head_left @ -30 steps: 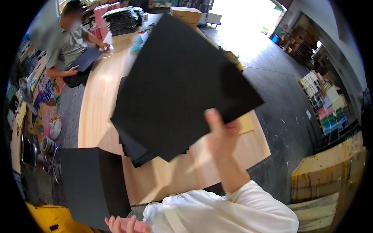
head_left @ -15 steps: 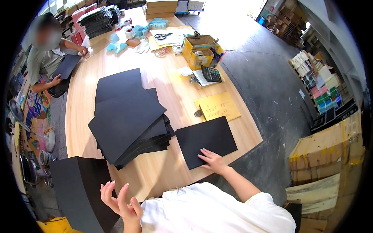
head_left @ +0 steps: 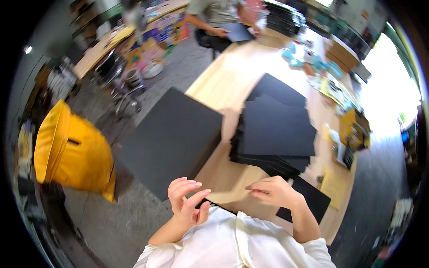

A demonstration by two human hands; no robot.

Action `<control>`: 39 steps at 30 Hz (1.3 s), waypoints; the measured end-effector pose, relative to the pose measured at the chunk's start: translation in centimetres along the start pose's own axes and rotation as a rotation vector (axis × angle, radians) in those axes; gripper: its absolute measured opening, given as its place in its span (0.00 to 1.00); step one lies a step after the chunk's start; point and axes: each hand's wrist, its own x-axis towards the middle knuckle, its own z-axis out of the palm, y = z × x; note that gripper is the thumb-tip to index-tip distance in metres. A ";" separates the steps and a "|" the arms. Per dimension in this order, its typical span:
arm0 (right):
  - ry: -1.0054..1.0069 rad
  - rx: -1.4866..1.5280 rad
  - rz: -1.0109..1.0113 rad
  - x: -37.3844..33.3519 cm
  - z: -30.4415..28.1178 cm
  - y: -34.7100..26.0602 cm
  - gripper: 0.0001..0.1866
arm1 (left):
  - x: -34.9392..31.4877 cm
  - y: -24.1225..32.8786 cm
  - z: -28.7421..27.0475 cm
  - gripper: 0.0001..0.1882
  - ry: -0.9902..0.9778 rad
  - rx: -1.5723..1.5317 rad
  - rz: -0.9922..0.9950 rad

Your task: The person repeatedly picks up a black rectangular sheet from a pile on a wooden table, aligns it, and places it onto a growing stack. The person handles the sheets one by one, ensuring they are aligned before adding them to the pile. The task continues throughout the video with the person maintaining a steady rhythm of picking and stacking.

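My left hand (head_left: 188,202) is raised in front of my body with its fingers bent and apart, holding nothing. It is nearest to a large black block (head_left: 174,138), a box or a stack, at the table's left edge. My right hand (head_left: 278,193) hovers over the table edge, fingers stretched to the left and nothing visible in them. Past it, an uneven stack of black sheets (head_left: 278,129) lies on the wooden table (head_left: 230,181). A smaller black board (head_left: 310,198) lies to the right, partly hidden by my right wrist.
A yellow bag (head_left: 73,152) stands on the floor at left. Across the table a person (head_left: 219,18) holds a dark sheet. Along the right side are a yellow clipboard (head_left: 333,187), a calculator (head_left: 347,157) and a yellow box (head_left: 353,129). A wheeled chair (head_left: 125,96) stands beyond.
My view has turned to the left. My right hand has lifted off the smaller black board and moved left toward my left hand, which stays raised and empty.
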 end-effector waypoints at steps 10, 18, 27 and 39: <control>-0.100 -0.160 -0.893 18.8 6.8 -8.6 0.19 | -4.4 -3.1 -7.6 0.12 0.266 0.261 -0.460; -0.239 -0.162 -0.853 21.2 9.5 -7.6 0.19 | -7.5 -8.0 -5.1 0.21 0.601 0.046 -0.788; -0.202 -0.084 -0.774 21.9 9.9 -7.7 0.16 | -7.3 -9.3 -5.6 0.28 0.398 0.062 -0.765; -0.383 0.376 -0.026 24.2 7.0 -11.6 0.10 | -7.0 -8.1 -6.3 0.32 0.181 0.361 -0.256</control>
